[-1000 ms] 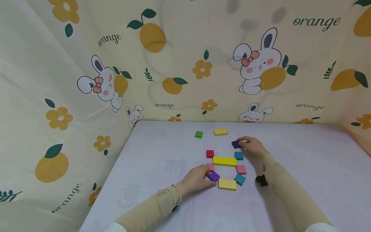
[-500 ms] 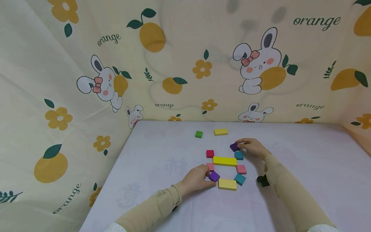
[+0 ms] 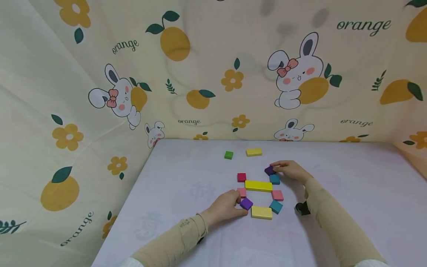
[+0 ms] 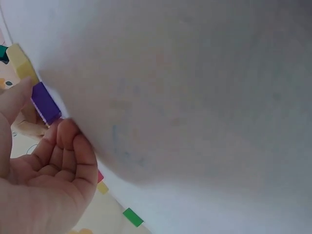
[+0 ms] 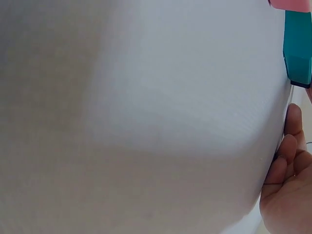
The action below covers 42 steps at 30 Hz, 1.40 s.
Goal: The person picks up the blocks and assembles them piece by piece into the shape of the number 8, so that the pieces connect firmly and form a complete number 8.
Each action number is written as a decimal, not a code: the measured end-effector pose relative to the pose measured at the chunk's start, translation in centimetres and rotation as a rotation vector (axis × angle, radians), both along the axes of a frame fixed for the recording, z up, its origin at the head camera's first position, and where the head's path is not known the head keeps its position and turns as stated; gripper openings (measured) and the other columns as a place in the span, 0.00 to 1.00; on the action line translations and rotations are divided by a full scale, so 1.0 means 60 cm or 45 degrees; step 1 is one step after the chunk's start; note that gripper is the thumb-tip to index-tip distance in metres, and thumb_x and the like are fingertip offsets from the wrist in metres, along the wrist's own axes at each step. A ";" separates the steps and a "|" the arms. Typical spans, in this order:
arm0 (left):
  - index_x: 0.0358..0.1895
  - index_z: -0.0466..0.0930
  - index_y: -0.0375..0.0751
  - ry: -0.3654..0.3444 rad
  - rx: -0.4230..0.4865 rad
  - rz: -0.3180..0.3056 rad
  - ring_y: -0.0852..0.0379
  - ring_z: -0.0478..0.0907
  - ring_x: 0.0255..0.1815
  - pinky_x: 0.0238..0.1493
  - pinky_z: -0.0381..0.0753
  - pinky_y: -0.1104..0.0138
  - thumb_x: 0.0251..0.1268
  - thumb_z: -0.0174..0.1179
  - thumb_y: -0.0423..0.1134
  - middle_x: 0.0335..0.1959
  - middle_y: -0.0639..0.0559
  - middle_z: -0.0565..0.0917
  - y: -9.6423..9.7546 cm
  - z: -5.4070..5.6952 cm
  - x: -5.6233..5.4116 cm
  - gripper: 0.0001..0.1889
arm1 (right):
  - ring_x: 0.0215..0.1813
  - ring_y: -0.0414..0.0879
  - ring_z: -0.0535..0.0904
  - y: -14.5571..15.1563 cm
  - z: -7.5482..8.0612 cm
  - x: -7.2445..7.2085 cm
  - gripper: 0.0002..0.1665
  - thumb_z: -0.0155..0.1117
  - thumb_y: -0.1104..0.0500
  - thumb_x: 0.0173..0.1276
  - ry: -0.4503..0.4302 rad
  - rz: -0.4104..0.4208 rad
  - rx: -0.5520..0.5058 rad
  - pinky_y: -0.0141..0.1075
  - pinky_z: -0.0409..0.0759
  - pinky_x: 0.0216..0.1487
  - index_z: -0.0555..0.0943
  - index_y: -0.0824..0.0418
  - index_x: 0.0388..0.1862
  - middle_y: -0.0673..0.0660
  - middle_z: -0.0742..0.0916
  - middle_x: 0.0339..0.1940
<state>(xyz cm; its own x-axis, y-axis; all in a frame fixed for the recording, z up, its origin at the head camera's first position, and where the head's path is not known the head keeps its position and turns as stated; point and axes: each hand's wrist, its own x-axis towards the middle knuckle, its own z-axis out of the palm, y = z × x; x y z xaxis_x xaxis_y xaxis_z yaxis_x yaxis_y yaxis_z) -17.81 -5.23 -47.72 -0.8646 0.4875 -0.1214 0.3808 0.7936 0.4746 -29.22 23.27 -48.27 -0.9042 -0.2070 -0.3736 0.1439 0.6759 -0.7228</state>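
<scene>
My left hand [image 3: 227,205] holds a purple block [image 3: 246,203] between thumb and fingers at the near left corner of a block outline. In the left wrist view the same purple block [image 4: 46,103] lies between the thumb and curled fingers. At the far right, my right hand [image 3: 291,170] pinches a dark purple block [image 3: 269,170], tilted against the far edge of a teal block [image 3: 275,179]. A long yellow block [image 3: 258,186] crosses the outline. In the right wrist view the teal block [image 5: 298,46] hides most of the dark block beyond it.
A red block [image 3: 241,177], two pink blocks [image 3: 277,195], another teal block [image 3: 276,206] and a pale yellow block [image 3: 261,212] belong to the outline. Farther back lie a green block [image 3: 228,155] and a yellow block [image 3: 254,152]. A patterned cloth [image 3: 207,74] hangs behind the table.
My right hand has brought the dark purple block slightly nearer and left, down to the teal block's far edge. The left hand stays in place on its purple block.
</scene>
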 end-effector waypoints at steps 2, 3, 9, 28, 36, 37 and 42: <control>0.34 0.72 0.46 -0.031 0.002 0.002 0.63 0.67 0.26 0.27 0.68 0.77 0.52 0.67 0.52 0.26 0.57 0.73 -0.003 0.005 0.001 0.17 | 0.67 0.65 0.60 0.000 -0.001 -0.001 0.28 0.50 0.48 0.71 -0.002 0.001 -0.002 0.64 0.54 0.65 0.69 0.58 0.65 0.68 0.69 0.68; 0.34 0.72 0.46 -0.049 0.001 0.005 0.63 0.67 0.26 0.27 0.68 0.76 0.52 0.67 0.52 0.26 0.57 0.73 -0.005 0.008 0.001 0.17 | 0.67 0.65 0.59 0.000 -0.001 -0.001 0.28 0.50 0.48 0.71 -0.005 -0.002 -0.004 0.64 0.54 0.65 0.69 0.58 0.65 0.68 0.69 0.68; 0.33 0.74 0.45 -0.141 0.003 0.020 0.62 0.68 0.27 0.28 0.68 0.73 0.52 0.67 0.51 0.25 0.57 0.72 -0.016 0.039 -0.003 0.16 | 0.67 0.65 0.59 0.005 -0.004 0.001 0.28 0.49 0.47 0.71 -0.008 0.001 -0.011 0.64 0.54 0.65 0.69 0.58 0.65 0.68 0.68 0.68; 0.34 0.78 0.43 -0.009 0.199 0.203 0.60 0.68 0.26 0.27 0.67 0.72 0.63 0.59 0.47 0.24 0.53 0.74 -0.018 0.056 -0.132 0.10 | 0.70 0.65 0.54 0.025 -0.001 0.007 0.30 0.48 0.43 0.71 -0.042 0.005 -0.077 0.65 0.49 0.67 0.66 0.54 0.68 0.66 0.64 0.71; 0.40 0.79 0.38 0.168 0.146 0.429 0.57 0.74 0.32 0.32 0.72 0.69 0.63 0.59 0.43 0.34 0.48 0.81 -0.008 0.041 -0.190 0.11 | 0.72 0.63 0.54 0.024 -0.004 0.005 0.32 0.49 0.42 0.70 -0.043 0.015 -0.170 0.61 0.51 0.69 0.65 0.54 0.69 0.64 0.64 0.72; 0.40 0.79 0.37 0.184 0.139 0.455 0.57 0.75 0.33 0.33 0.74 0.68 0.63 0.59 0.43 0.36 0.47 0.82 -0.007 0.039 -0.194 0.11 | 0.72 0.63 0.54 0.023 -0.004 0.005 0.32 0.49 0.43 0.70 -0.044 0.013 -0.171 0.62 0.51 0.69 0.65 0.54 0.69 0.65 0.64 0.72; 0.46 0.76 0.38 0.270 0.048 0.569 0.52 0.79 0.41 0.43 0.77 0.61 0.64 0.57 0.43 0.41 0.46 0.81 -0.004 0.033 -0.206 0.14 | 0.72 0.64 0.53 0.018 0.001 0.007 0.31 0.47 0.44 0.72 -0.041 0.017 -0.166 0.62 0.50 0.69 0.64 0.55 0.69 0.65 0.63 0.72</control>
<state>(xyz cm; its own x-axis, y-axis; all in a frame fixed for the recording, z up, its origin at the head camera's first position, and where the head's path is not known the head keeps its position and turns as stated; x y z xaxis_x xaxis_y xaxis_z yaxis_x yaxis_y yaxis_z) -30.18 -5.50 -45.73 -0.9938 0.0642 0.0906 0.0987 0.8851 0.4548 -28.77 24.38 -48.19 -0.8890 -0.2677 -0.3716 0.1601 0.5787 -0.7997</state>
